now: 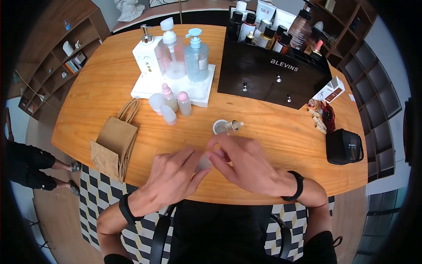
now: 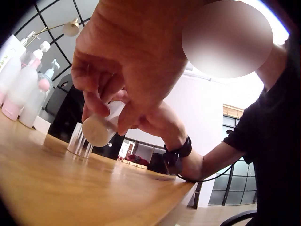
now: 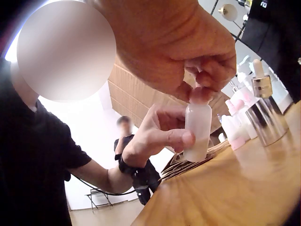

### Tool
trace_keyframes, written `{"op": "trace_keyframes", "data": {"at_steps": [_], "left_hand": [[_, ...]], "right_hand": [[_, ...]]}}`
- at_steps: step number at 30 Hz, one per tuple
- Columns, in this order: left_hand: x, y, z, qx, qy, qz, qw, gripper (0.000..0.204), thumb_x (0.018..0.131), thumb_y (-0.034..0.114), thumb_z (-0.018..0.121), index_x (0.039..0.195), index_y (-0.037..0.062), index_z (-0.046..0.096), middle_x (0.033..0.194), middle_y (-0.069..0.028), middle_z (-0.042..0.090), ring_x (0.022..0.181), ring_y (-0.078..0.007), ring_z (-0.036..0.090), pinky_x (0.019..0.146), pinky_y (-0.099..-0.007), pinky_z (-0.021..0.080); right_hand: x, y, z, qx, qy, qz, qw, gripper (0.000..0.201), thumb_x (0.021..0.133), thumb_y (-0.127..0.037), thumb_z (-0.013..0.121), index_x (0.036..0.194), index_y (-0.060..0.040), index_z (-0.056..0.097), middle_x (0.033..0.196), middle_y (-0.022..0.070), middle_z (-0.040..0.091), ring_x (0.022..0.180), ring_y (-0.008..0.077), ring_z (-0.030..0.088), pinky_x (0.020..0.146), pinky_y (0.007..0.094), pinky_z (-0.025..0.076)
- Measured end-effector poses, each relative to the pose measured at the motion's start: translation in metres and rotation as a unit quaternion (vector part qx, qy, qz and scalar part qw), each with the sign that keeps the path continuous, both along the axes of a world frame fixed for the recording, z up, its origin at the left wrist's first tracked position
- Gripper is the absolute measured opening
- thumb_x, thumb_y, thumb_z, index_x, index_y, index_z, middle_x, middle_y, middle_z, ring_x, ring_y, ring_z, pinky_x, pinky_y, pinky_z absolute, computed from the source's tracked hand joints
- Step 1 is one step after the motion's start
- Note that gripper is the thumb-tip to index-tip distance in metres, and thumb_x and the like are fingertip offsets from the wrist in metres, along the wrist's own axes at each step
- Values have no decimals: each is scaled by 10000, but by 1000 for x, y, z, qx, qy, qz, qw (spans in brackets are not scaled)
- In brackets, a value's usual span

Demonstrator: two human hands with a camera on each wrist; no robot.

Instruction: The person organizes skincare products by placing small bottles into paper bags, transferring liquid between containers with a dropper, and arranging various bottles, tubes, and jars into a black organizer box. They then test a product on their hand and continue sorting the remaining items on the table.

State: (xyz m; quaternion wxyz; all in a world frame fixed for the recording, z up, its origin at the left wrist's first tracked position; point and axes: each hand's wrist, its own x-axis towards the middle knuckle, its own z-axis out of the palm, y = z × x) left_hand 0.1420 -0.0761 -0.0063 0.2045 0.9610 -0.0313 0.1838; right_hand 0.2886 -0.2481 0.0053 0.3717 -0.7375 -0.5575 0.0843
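Over the near side of the table, my left hand (image 1: 171, 178) grips a small frosted bottle (image 3: 198, 129) round its body, thumb along the side. My right hand (image 1: 249, 163) pinches the top of the same bottle, its fingertips hiding most of the cap. From the left wrist the bottle's round pale base (image 2: 96, 131) faces the camera, tilted. Just beyond my right fingers stands a clear glass dropper bottle (image 3: 267, 120) with a silver collar and pale bulb.
Several small pink-and-white bottles (image 1: 184, 104) stand before a white tray (image 1: 200, 97) of pump bottles. A black cosmetics box (image 1: 259, 75) stands at the back right, brown paper bags (image 1: 115, 138) lie left, and a black pouch (image 1: 344, 147) sits right. Another person (image 1: 30, 163) stands at far left.
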Motion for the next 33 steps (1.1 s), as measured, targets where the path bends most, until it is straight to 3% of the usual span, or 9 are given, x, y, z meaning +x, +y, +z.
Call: {"op": "trace_keyframes", "data": {"at_steps": [2,5,9,11,15,17,21,23,33], "left_hand": [[-4,2,1,-46,69,-15,996,311,842,160,836,1062,-16,707,920,-135,693,727,-350,717,612,-435,548],[-7,6,-3,-28,82,-11,996,309,830,164,846,1047,-12,714,919,-132,700,728,-354,718,615,-434,550],[-7,9,-2,-19,83,-4,996,327,814,170,864,1041,-10,715,919,-123,703,740,-351,720,615,-431,551],[-7,7,3,-22,87,-14,996,334,803,181,876,1027,-8,716,912,-116,700,747,-345,721,611,-432,548],[-5,3,0,-7,56,-16,998,343,802,189,879,1039,-2,721,908,-113,698,753,-344,722,609,-430,547],[-5,4,3,1,93,-13,996,351,805,189,875,1066,5,728,920,-111,702,754,-341,724,608,-426,549],[-4,4,4,-7,86,-22,996,351,809,187,873,1072,3,730,916,-113,704,749,-339,721,611,-423,549],[-3,4,-1,-19,53,-22,998,340,810,180,868,1067,4,732,902,-110,702,743,-338,719,615,-423,547],[-4,8,3,-27,68,-13,997,274,818,193,869,980,18,735,844,-115,706,701,-336,710,598,-420,540]], "right_hand": [[-4,-1,-2,47,0,42,998,206,970,-118,721,1115,-23,611,857,152,691,757,354,699,654,451,549],[-6,0,0,73,-49,117,989,226,943,-114,745,1102,-16,618,860,140,653,804,347,682,671,444,551],[-11,-3,13,122,-110,80,983,240,921,-100,734,1099,2,609,866,121,627,846,318,673,653,447,544],[-9,-11,9,-22,-117,86,989,258,878,-91,723,1071,28,601,941,127,610,918,297,653,638,434,540],[-8,-6,4,-28,-104,93,990,243,898,-144,720,1031,26,608,942,123,614,915,293,653,618,410,537],[-8,-4,4,40,-103,83,990,223,938,-202,765,1034,-48,636,838,82,610,765,282,646,563,400,490],[-9,-4,10,58,-129,56,988,199,957,-187,744,1044,-49,632,824,81,603,760,289,648,560,412,492],[-6,-9,6,-63,-111,72,989,231,946,-163,740,1100,-42,616,980,103,618,912,285,653,561,410,495],[-6,-4,17,48,-137,94,985,214,947,-113,698,1084,12,592,977,149,643,933,327,678,712,439,548]]}}
